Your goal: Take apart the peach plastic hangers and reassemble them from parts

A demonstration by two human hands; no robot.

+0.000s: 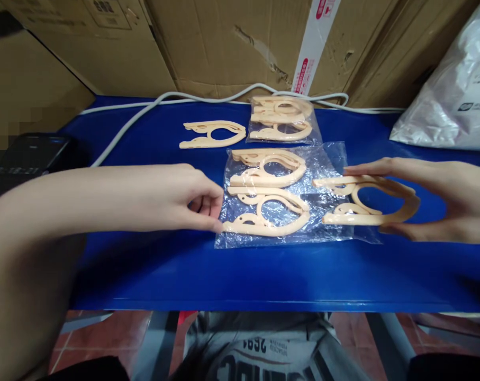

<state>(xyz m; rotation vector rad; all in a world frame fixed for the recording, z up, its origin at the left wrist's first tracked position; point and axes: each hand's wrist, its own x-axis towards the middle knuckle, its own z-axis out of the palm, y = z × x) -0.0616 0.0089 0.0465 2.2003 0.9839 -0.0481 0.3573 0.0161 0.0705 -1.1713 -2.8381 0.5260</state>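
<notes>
Currently, both hands at the clear bag

Across my view runs the blue table, with the clear bag flat on it. My left hand pinches the bag's left edge. My right hand, thumb and fingers spread, grips the loose hanger overlapping the bag's right side; I can't tell whether its tips are inside. Two bagged hangers lie between the hands.

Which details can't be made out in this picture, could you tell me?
All in the head view:
- Left hand: some fingers, hidden by the hand itself.
- Right hand: its wrist, cut off by the right edge.
- Rear hangers: exact count, obscured by overlap and shiny film.
- White bag: fine print, too small.
- Dark device: display, blurred.
</notes>
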